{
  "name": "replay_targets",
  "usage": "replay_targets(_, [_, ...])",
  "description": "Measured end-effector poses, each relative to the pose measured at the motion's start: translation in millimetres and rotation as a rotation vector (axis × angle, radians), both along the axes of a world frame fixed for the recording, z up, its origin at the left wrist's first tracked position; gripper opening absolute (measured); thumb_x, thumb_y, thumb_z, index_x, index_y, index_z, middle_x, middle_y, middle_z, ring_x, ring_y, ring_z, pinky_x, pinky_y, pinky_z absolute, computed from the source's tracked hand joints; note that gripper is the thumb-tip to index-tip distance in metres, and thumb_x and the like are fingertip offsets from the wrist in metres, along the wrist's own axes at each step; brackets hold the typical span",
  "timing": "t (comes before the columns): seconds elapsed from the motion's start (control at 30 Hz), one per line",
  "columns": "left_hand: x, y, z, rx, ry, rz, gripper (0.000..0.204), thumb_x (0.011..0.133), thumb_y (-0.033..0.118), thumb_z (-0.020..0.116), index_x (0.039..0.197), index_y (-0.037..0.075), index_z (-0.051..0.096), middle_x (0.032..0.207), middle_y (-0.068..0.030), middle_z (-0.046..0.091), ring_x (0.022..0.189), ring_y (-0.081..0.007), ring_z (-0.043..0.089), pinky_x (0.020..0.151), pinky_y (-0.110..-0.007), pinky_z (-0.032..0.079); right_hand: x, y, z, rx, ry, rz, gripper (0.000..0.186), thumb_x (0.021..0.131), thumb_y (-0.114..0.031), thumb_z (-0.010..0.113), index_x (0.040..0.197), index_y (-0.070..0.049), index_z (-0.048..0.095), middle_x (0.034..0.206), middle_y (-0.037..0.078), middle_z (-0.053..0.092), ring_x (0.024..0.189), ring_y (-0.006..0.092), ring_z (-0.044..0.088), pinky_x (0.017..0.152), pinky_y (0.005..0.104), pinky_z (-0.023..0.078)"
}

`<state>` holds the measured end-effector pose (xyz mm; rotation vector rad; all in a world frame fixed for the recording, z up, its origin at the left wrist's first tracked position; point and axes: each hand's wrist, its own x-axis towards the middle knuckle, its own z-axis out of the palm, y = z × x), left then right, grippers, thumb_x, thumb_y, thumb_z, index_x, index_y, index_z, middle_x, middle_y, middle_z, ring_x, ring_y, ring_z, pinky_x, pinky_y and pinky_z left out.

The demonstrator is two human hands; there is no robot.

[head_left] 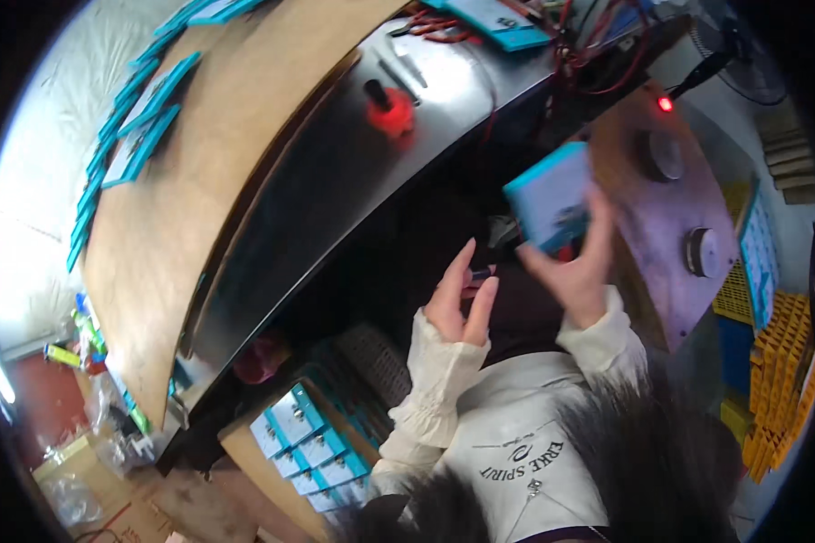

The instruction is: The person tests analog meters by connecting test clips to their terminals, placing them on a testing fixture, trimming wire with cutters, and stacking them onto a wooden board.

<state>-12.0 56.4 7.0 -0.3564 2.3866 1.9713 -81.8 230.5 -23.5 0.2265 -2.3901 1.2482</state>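
My right hand grips a flat blue-edged panel with a pale face by its lower right side. The panel is tilted above my lap, and a small dark part shows near its lower edge. To the left of it, my left hand has its index finger and thumb apart. A small dark cylindrical piece sits in its curled fingers; its kind cannot be made out. The two hands are apart from each other.
A red bottle with a black neck stands on the dark metal bench. Similar panels line the wooden board, and several more lie in a cardboard box at lower left. Yellow crates stand at right.
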Motion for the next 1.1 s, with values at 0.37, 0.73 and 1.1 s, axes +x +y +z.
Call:
replay_targets(0.37, [45,-80,7,0.498,0.061,0.54,0.046,0.094,0.005,0.058,0.137,-0.002,0.042,0.102,-0.0082,0.068,0.072,-0.0061,0.061,0.055,-0.017,0.044,43,-93,-1,-0.652,-0.745,0.701,0.044,0.08,-0.002,0.076,0.119,0.001,0.055,0.098,0.01,0.07,0.084,0.0108,0.068,0.074,0.0222,0.053])
replay_targets(0.73, [37,-80,0,0.429,0.042,0.396,0.044,0.093,0.011,0.062,0.133,-0.002,0.048,0.096,-0.0078,0.07,0.068,-0.0061,0.061,0.057,-0.019,0.046,42,-78,18,-0.462,-0.661,0.723,0.023,0.082,-0.005,0.075,0.102,0.0,0.064,0.091,0.007,0.07,0.078,0.0085,0.066,0.071,0.0226,0.053])
replay_targets(1.1, [24,-71,-1,0.433,0.003,0.366,0.044,0.093,0.012,0.063,0.133,-0.001,0.049,0.094,-0.0078,0.071,0.066,-0.0066,0.063,0.057,-0.018,0.047,35,-68,14,-0.493,-0.636,0.67,0.02,0.083,-0.005,0.074,0.099,0.0,0.064,0.089,0.007,0.07,0.076,0.0085,0.066,0.069,0.0225,0.053])
